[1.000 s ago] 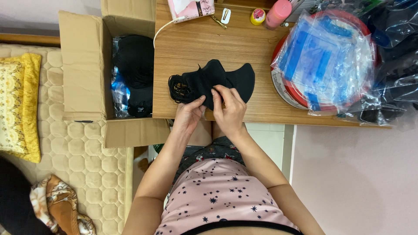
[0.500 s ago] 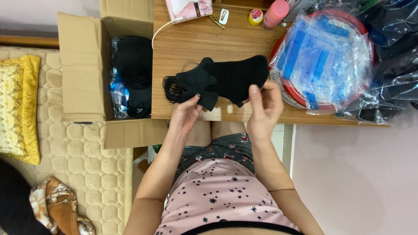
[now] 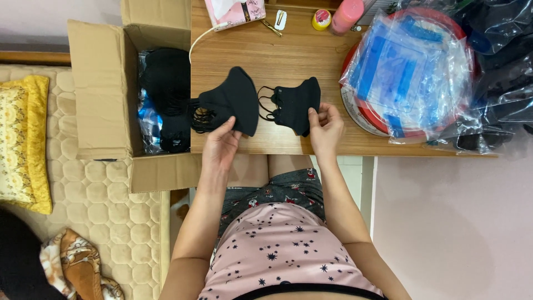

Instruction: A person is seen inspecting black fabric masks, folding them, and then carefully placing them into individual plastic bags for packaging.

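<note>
Surface (image 3: 288, 55): a wooden desk top fills the upper middle of your view; both your hands work at its near edge.
Cardboard box (image 3: 100, 94): one, open, at 9 o'clock from the masks, hard against the surface's left edge; it holds more black goods in clear wrap, too bundled to count.
Plastic bags (image 3: 411, 72): one heap of clear and blue film at 3 o'clock from your right hand, lying over one red-rimmed round thing; the count of bags cannot be told.
Left mask (image 3: 233, 100): one black face mask, lying on the surface at 12 o'clock from your left hand (image 3: 219, 147); its long axis runs from 7 to 1 o'clock, with the ear loops bunched toward the box.
Right mask (image 3: 294, 103): one black face mask, just beside the first at its 3 o'clock, apart from it; loops toward 9 o'clock, body toward 3.
Masks on the surface: two, one per hand.
Left grip: your fingers pinch the lower edge of the left mask.
Right grip: your right hand (image 3: 326, 129) closes thumb and fingers on the right mask's lower right corner.
Nearer hand: each hand is nearest its own mask.
Small items: along the far edge at 12 o'clock, one pink bottle (image 3: 347, 14), one yellow-capped pot, one hair clip, one pink pouch.
</note>
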